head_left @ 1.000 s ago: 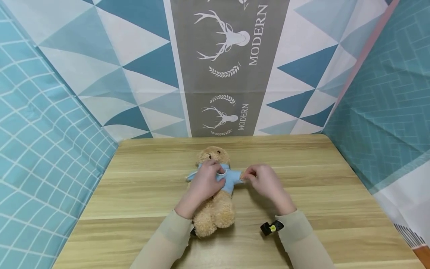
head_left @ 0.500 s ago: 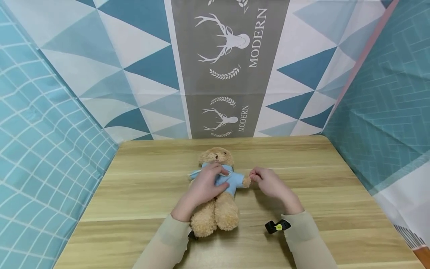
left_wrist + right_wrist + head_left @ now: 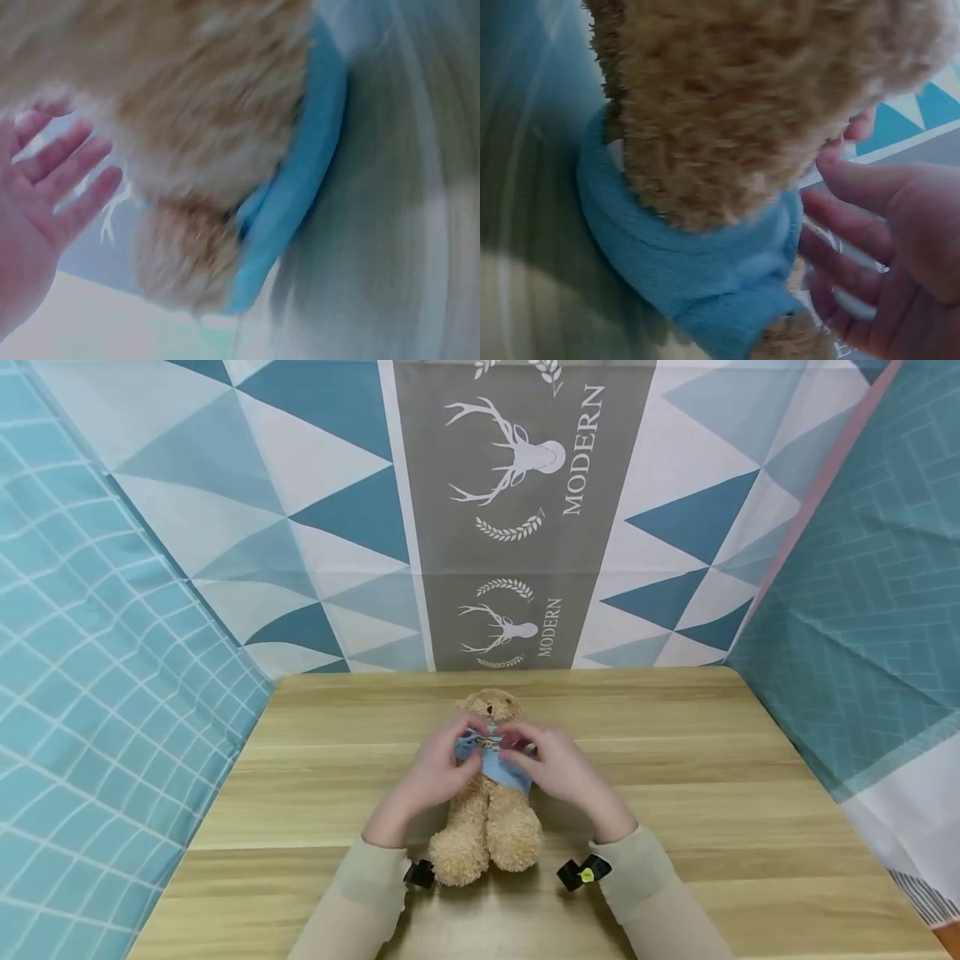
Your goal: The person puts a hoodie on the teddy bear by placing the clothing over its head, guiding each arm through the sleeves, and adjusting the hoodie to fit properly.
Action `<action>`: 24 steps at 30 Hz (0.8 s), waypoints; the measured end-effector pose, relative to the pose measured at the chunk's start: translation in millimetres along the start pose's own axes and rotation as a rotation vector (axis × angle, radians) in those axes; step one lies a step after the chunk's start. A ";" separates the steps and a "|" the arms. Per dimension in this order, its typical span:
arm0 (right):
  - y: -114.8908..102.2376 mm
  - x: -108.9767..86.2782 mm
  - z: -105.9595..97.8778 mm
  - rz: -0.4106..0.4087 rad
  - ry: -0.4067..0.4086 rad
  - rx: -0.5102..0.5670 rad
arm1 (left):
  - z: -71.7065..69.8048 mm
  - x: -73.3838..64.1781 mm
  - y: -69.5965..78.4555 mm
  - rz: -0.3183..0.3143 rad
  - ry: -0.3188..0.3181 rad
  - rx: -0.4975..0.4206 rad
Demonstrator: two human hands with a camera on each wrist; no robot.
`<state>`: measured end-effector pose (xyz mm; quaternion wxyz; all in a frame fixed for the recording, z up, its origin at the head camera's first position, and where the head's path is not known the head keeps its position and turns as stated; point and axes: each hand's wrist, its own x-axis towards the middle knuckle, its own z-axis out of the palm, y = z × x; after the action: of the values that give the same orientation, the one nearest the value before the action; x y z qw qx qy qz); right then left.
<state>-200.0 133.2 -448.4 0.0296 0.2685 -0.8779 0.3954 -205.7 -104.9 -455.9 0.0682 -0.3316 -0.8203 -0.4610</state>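
Note:
A tan teddy bear (image 3: 513,835) in a light blue shirt (image 3: 504,773) lies face up on the table, head away and legs toward me. My left hand (image 3: 435,767) hovers at the left of its chest, fingers loosely bent; the left wrist view shows those fingers spread beside the fur. From the other side my right hand (image 3: 561,767) reaches over the chest, thumb close over the shirt. In the right wrist view its fingers (image 3: 847,225) bend loosely beside the blue cloth. Small print on the chest shows between the hands, which cover the bear's arms in the head view.
The wooden table (image 3: 675,793) meets a patterned cloth backdrop (image 3: 330,527) at its far edge. Blue tiled cloth (image 3: 97,635) hangs on the left and teal cloth (image 3: 862,610) on the right. Black wrist cameras (image 3: 583,872) sit at both sleeves.
My right hand has left the bear's paw on the right and moved left over its chest. The left hand has shifted left off the middle of the shirt, uncovering the print.

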 end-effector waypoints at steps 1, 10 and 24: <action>-0.2 0.4 2.7 0.023 -0.008 -0.012 | -4.7 -2.8 -1.7 -0.043 0.031 0.003; 4.4 -0.4 16.1 0.113 0.016 -0.089 | -33.6 -21.7 -20.7 -0.350 -0.077 0.056; 1.5 -0.2 22.3 -0.077 -0.016 -0.113 | -37.5 -24.0 -24.5 -0.333 -0.238 -0.034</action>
<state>-196.9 118.3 -464.8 0.0527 0.3032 -0.8881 0.3414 -209.3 -155.2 -462.2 -0.1119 -0.2447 -0.8582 -0.4371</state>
